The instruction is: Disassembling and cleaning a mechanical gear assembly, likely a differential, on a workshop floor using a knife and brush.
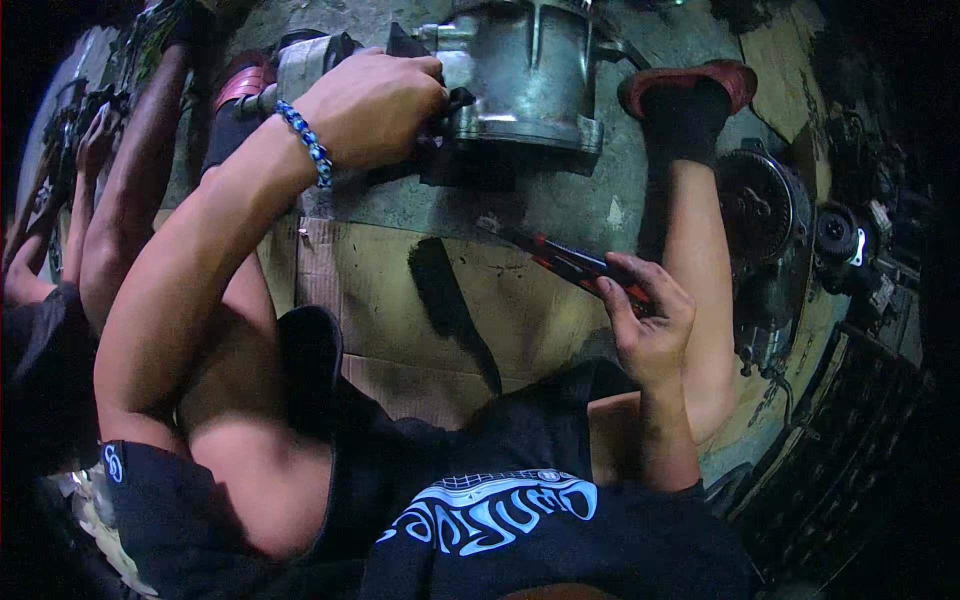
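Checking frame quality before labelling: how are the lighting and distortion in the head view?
Head view: dim, with corners and right edge nearly black; a hard shadow falls on the tan cardboard sheet; dull glare on the grey cast-metal housing; the left hand and right hand are lit and fairly sharp; fisheye bends the edges.

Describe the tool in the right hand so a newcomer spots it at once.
Start at the big grey metal housing on the floor at top centre, gripped by the left hand. Drop down and right across the cardboard sheet to the right hand. The pliers it holds have red-and-black handles, the only red tool on the cardboard.
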`<state>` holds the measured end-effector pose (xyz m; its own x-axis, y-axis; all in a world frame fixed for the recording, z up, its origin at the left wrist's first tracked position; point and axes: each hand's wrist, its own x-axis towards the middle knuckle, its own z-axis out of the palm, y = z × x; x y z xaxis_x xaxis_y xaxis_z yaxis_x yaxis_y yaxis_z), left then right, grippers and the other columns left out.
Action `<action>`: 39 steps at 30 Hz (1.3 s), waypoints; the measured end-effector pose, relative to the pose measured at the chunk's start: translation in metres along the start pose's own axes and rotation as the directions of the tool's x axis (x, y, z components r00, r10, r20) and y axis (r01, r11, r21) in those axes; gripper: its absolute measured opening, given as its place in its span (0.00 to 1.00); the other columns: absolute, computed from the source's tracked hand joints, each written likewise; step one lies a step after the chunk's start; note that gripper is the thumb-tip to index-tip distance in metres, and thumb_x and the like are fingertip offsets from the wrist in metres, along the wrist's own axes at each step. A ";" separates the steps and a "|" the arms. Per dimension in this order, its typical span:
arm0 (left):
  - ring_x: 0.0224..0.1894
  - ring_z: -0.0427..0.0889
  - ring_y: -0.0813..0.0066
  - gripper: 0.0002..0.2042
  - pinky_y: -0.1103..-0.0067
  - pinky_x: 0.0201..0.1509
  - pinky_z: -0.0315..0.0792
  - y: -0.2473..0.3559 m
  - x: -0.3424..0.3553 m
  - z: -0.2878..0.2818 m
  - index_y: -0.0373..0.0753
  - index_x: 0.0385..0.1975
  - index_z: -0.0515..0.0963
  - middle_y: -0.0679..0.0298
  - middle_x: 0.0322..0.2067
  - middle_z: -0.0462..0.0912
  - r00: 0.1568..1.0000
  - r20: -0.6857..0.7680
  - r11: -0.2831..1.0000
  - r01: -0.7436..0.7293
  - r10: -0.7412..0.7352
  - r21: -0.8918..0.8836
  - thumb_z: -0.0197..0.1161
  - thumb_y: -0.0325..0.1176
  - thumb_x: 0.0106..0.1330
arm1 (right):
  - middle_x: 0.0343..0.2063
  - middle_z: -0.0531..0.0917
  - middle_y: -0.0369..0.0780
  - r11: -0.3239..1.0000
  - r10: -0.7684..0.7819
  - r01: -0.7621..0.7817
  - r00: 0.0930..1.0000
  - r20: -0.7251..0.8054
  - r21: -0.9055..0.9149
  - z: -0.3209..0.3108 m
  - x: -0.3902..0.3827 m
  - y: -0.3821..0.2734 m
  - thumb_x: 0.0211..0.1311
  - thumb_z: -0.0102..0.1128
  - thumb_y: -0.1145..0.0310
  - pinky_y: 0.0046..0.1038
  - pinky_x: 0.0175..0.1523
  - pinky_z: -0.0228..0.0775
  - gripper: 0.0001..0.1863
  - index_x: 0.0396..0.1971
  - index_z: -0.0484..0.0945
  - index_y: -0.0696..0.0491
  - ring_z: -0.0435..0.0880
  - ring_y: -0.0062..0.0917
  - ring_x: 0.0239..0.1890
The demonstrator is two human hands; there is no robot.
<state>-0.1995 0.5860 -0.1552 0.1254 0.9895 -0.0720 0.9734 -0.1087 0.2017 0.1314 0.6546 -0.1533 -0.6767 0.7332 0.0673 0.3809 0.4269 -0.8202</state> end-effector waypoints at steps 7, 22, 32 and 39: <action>0.39 0.82 0.58 0.07 0.65 0.44 0.74 -0.009 -0.033 -0.016 0.38 0.29 0.82 0.56 0.33 0.80 0.975 0.078 0.969 0.194 -0.207 0.152 0.62 0.28 0.49 | 0.34 0.83 0.42 0.999 0.036 -0.036 0.997 -0.072 0.007 -0.011 0.000 -0.003 0.53 0.65 0.80 0.21 0.42 0.72 0.12 0.39 0.81 0.62 0.81 0.21 0.36; 0.34 0.81 0.52 0.09 0.66 0.40 0.76 -0.038 -0.069 -0.007 0.33 0.32 0.79 0.48 0.28 0.80 0.948 -0.193 0.955 0.215 -0.255 -0.205 0.58 0.26 0.52 | 0.35 0.83 0.39 0.988 0.155 -0.141 0.939 0.307 -0.067 -0.046 0.198 -0.050 0.60 0.62 0.68 0.20 0.46 0.72 0.14 0.44 0.80 0.59 0.81 0.20 0.38; 0.34 0.82 0.55 0.07 0.67 0.41 0.76 -0.040 -0.072 -0.030 0.36 0.24 0.80 0.52 0.27 0.81 0.975 -0.070 0.958 0.193 -0.212 -0.214 0.59 0.33 0.52 | 0.34 0.84 0.39 0.815 0.216 0.089 0.870 0.443 -0.573 -0.022 0.265 -0.102 0.62 0.60 0.61 0.18 0.38 0.70 0.17 0.45 0.79 0.56 0.80 0.18 0.33; 0.33 0.82 0.53 0.08 0.66 0.40 0.76 -0.035 -0.074 -0.035 0.36 0.23 0.80 0.52 0.27 0.81 0.977 -0.005 0.961 0.211 -0.215 -0.180 0.59 0.33 0.51 | 0.39 0.84 0.43 0.904 0.095 0.100 0.901 0.423 -0.416 -0.021 0.234 -0.109 0.62 0.60 0.71 0.24 0.49 0.75 0.13 0.45 0.79 0.60 0.84 0.25 0.40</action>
<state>-0.2494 0.5198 -0.1231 -0.0881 0.9901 -0.1090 0.9273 0.1214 0.3540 -0.0558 0.7904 -0.0360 -0.8400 0.4772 -0.2581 0.5390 0.6792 -0.4983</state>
